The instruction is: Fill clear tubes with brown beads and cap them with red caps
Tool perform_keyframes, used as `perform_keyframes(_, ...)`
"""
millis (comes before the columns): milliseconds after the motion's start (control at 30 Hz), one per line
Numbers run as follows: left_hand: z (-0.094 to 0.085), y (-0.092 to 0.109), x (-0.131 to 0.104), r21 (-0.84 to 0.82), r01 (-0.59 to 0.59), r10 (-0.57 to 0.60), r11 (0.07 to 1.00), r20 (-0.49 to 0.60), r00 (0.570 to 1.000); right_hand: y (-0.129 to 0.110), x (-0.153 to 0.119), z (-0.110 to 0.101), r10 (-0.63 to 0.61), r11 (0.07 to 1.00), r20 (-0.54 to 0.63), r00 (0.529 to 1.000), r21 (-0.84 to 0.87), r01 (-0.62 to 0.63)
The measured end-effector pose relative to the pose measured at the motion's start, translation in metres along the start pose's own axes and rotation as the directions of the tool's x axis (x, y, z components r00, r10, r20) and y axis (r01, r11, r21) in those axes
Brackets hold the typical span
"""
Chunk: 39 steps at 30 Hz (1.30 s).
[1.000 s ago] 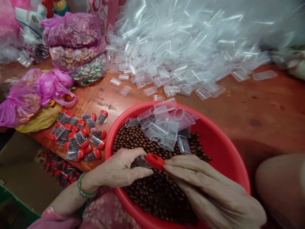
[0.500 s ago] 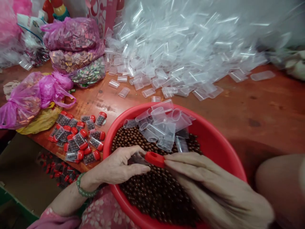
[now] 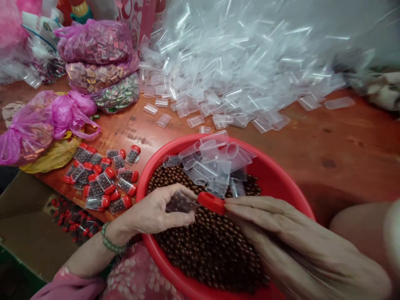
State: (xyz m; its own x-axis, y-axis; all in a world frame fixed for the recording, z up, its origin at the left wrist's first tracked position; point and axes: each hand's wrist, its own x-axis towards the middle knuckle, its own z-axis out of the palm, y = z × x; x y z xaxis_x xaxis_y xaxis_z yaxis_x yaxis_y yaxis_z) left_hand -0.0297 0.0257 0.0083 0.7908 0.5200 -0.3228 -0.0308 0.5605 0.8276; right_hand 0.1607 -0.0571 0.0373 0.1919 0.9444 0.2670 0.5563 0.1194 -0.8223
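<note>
Over a large red basin (image 3: 281,179) of brown beads (image 3: 206,250), my left hand (image 3: 162,210) pinches a clear sleeve filled with beads (image 3: 181,203) between thumb and fingers. A red cap (image 3: 211,202) touches the sleeve's right end. My right hand (image 3: 290,237) has its fingers pressed together, with the fingertips against the right end of the cap; its thumb is hard to make out. Clear plastic sleeves (image 3: 212,164) lie piled on the beads at the far side of the basin.
Filled red-capped packs (image 3: 104,179) lie on the wooden table (image 3: 343,146), left of the basin. More lie in a cardboard box (image 3: 28,221) below. A big heap of clear sleeves (image 3: 218,71) covers the back. Pink bags (image 3: 96,43) stand at the back left.
Both hands have shifted slightly right with the cap and sleeve. The bead-filled sleeve shows more clearly in my left hand, and the cap tilts down to the right.
</note>
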Motion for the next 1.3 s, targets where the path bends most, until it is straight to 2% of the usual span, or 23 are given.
perform_keyframes(67,-0.004,-0.002,0.000,-0.121,-0.007,0.013,0.993,0.048,0.999,-0.003,0.003,0.008,-0.028,0.999,-0.049,0.998,0.015,0.028)
perform_keyframes(167,-0.009,-0.005,0.000,-0.272,-0.015,0.042,0.962,0.095,0.995,0.000,0.004,0.012,0.036,0.998,-0.130,0.991,0.060,-0.028)
perform_keyframes(233,-0.012,-0.007,0.001,-0.341,-0.006,0.046,0.940,0.112,0.993,0.003,0.003,0.012,0.059,0.996,-0.142,0.988,0.080,-0.048)
perform_keyframes(467,-0.015,-0.009,0.002,-0.449,0.073,0.004,0.891,0.168,0.986,-0.001,0.004,0.015,0.029,0.996,-0.176,0.984,0.089,-0.013)
perform_keyframes(633,-0.015,-0.009,0.001,-0.463,0.060,0.013,0.884,0.153,0.988,-0.003,0.009,0.018,0.008,0.997,-0.169,0.986,0.079,0.006)
perform_keyframes(767,-0.013,-0.008,-0.001,-0.419,0.048,0.012,0.907,0.139,0.990,-0.003,0.010,0.019,0.076,0.989,-0.180,0.981,0.138,-0.052)
perform_keyframes(867,-0.006,-0.008,-0.005,-0.265,-0.049,0.081,0.963,0.111,0.990,-0.005,0.008,0.020,0.096,0.974,-0.157,0.983,0.220,-0.060)
perform_keyframes(967,0.003,-0.007,-0.011,-0.087,-0.150,0.161,0.985,0.135,0.978,-0.008,0.003,0.022,0.050,0.960,-0.127,0.991,0.278,-0.013)
perform_keyframes(1167,0.004,-0.006,-0.010,0.020,-0.148,0.144,0.989,0.132,0.981,-0.005,-0.004,0.026,-0.032,0.960,-0.088,0.996,0.274,0.055)
perform_keyframes(1300,0.002,-0.005,-0.007,0.065,-0.149,0.140,0.987,0.126,0.982,0.001,0.000,0.023,-0.099,0.964,0.010,0.995,0.248,0.094)
